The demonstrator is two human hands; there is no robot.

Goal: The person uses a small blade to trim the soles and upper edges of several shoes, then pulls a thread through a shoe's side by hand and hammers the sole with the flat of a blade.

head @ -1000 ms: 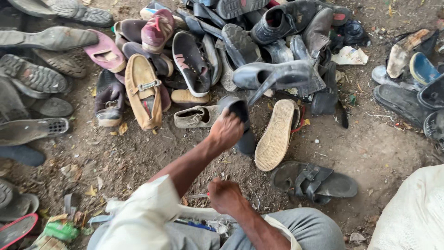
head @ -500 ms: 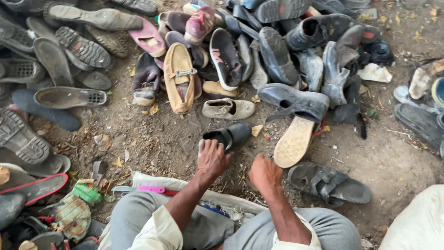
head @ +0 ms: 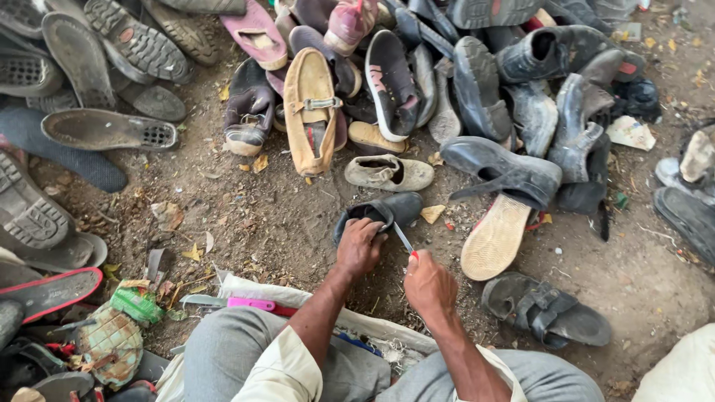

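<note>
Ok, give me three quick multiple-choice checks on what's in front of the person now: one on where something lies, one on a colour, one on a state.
1. Where does the dark slip-on shoe lie?
A. On the dirt just ahead of the hands
B. On top of the shoe pile
C. On the person's lap

2. What colour is the handle of the knife lying by the person's knee?
A. Yellow
B. Pink
C. Black

3. What is the left hand doing?
A. Resting flat on the ground
B. Gripping the shoe's opening
C. Holding the tan loafer

Answers:
1 A: the shoe sits on bare ground, apart from the heap behind it.
2 B: the handle is bright pink against the pale cloth.
3 B: its fingers curl over the shoe's rim, while the right hand holds a thin blade toward the shoe.
</note>
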